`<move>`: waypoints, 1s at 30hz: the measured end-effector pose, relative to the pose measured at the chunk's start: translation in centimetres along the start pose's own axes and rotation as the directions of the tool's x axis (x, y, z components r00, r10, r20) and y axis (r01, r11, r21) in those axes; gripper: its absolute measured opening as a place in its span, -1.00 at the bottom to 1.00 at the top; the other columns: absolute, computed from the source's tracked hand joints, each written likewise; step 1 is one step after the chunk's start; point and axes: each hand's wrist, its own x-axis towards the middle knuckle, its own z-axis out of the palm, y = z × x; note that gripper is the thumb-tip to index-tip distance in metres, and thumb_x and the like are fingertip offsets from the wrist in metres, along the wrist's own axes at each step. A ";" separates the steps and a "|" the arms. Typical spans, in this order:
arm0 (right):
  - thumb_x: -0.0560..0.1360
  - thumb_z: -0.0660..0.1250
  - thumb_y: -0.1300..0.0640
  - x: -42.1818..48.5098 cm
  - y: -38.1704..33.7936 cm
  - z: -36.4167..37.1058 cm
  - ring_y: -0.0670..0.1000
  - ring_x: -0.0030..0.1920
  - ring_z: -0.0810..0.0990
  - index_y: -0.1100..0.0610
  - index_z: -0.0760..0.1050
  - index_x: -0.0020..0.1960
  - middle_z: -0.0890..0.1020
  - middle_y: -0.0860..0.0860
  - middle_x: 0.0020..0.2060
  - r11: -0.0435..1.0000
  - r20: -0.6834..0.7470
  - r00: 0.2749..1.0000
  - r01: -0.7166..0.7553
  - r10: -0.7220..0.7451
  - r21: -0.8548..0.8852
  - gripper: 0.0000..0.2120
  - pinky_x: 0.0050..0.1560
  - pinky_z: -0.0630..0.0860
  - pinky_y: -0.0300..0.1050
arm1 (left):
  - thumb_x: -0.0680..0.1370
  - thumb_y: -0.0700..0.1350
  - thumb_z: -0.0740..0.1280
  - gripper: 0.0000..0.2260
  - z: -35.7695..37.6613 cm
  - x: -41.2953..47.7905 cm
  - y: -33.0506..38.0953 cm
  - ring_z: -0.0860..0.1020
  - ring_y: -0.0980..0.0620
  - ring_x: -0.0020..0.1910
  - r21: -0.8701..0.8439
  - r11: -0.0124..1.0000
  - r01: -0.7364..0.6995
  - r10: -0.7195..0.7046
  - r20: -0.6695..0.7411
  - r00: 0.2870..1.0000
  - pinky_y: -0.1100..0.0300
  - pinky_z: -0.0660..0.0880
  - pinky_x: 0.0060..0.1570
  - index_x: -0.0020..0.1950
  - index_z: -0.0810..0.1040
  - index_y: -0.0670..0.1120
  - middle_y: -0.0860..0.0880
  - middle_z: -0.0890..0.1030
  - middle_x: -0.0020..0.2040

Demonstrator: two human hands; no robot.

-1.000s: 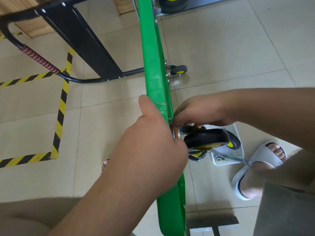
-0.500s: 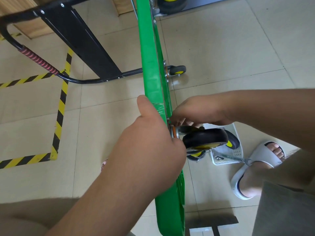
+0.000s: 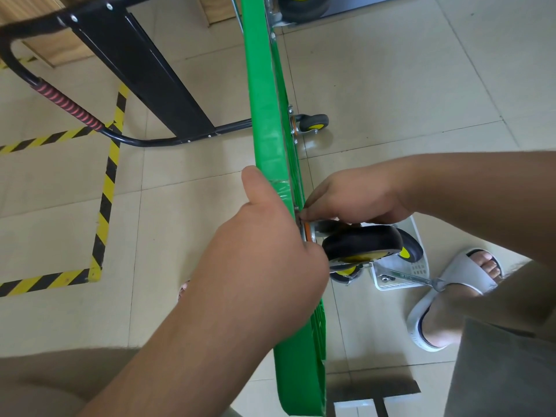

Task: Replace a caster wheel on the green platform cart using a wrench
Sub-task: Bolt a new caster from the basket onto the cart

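**Working the caster by hand on the upended cart**

Your left hand point(image 3: 264, 251) is clamped round the edge of the cart point(image 3: 264, 115) at frame centre, thumb up. Your right hand point(image 3: 355, 197), centre right, curls its fingers round the mounting plate of the caster point(image 3: 361, 243); any bolt between them is hidden. The wrench point(image 3: 412, 278) lies on a white tray point(image 3: 416, 230), lower right. Risk: the cart stands on edge, so a slackened left grip would likely tip it, and a loose fastener could drop.

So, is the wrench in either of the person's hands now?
No, the wrench lies on the white basket, while the left hand grips the green cart and the right hand is at the caster.
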 end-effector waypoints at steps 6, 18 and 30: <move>0.65 0.31 0.01 0.1 0.0 0.1 0.06 -0.27 0.49 0.26 0.64 0.01 0.54 0.08 -0.28 0.998 -0.036 0.999 0.010 -0.012 -0.060 -0.70 -0.18 0.49 -0.08 | 0.57 -0.01 0.33 -0.59 0.0 0.0 0.0 0.48 0.11 -0.43 -0.014 1.000 0.003 -0.003 0.012 1.000 0.30 0.20 -0.62 0.20 0.10 0.04 0.05 0.50 -0.26; 0.58 0.40 0.12 0.5 -0.1 -0.5 0.10 0.10 0.64 0.17 0.66 0.14 0.69 0.04 0.05 0.991 0.000 0.998 0.060 -0.060 -0.116 -0.81 0.16 0.59 -0.03 | 0.57 0.01 0.33 -0.54 0.0 -0.1 0.0 0.46 0.08 -0.42 -0.006 1.000 0.003 -0.003 -0.013 1.000 0.22 0.19 -0.56 0.28 0.10 0.01 0.05 0.46 -0.28; 0.59 0.29 0.09 -0.3 -1.0 0.5 0.06 -0.26 0.37 0.13 0.48 -0.23 0.43 0.03 -0.29 0.979 -0.089 0.996 0.007 -0.026 -0.204 -0.76 -0.25 0.33 -0.12 | 0.58 0.03 0.34 -0.53 0.1 -0.4 0.1 0.43 0.07 -0.41 0.020 0.998 -0.059 0.061 -0.065 0.996 0.27 0.14 -0.52 0.35 0.19 -0.08 0.03 0.45 -0.28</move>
